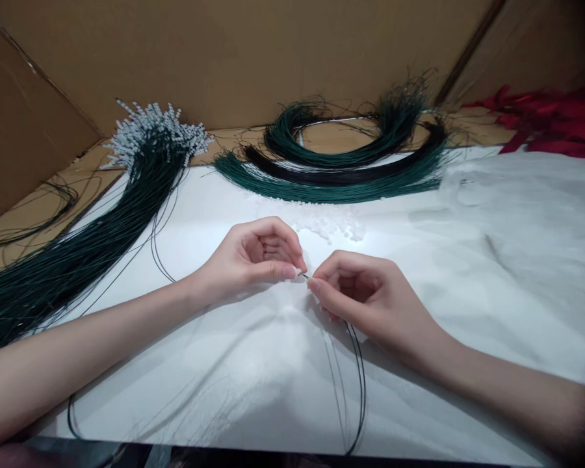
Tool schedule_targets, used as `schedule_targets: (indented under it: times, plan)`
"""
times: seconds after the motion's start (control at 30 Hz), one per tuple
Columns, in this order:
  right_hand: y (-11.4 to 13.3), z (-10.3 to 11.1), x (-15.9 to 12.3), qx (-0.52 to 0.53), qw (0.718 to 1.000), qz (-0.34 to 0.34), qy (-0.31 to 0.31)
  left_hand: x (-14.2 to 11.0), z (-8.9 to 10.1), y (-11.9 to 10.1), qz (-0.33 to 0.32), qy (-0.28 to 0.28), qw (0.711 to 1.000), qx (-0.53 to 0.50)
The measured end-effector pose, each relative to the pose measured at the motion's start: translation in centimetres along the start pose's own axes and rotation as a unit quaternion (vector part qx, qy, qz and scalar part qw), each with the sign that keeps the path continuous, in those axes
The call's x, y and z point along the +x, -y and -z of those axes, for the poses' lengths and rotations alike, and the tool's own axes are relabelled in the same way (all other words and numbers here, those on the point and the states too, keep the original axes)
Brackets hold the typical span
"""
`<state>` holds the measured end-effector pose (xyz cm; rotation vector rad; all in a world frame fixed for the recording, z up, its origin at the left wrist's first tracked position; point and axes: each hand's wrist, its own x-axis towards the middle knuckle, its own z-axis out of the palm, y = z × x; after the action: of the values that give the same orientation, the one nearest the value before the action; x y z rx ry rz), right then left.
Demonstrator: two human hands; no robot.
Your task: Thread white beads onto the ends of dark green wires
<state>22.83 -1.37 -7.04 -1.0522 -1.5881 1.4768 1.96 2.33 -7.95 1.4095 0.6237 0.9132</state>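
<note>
My left hand (266, 253) pinches a small white bead (299, 272) between thumb and forefinger. Close beside it, my right hand (358, 286) is closed on a dark cord (361, 364), whose short tip reaches the bead. Whether the cord passes through the bead is too small to tell. Below the right palm the cord hangs in a loop toward the table's front edge. A pile of loose white beads (326, 221) lies on the white surface just beyond both hands.
A thick bundle of dark green cords (112, 240) with white beaded ends (158, 133) lies at left. Curved bundles of green cord (341, 188) rest at the back. Red ribbon (556, 123) and a clear plastic sheet (531, 240) are at right. Cardboard walls (253, 58) enclose the back.
</note>
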Motion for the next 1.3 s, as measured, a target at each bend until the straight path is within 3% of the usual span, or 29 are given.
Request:
schedule_targets:
  times: [1.3]
  plan:
    - [0.2,-0.08,-0.22,-0.032,0.999,-0.001,-0.014,-0.37,-0.2,-0.47,0.004,0.006,0.999,0.042]
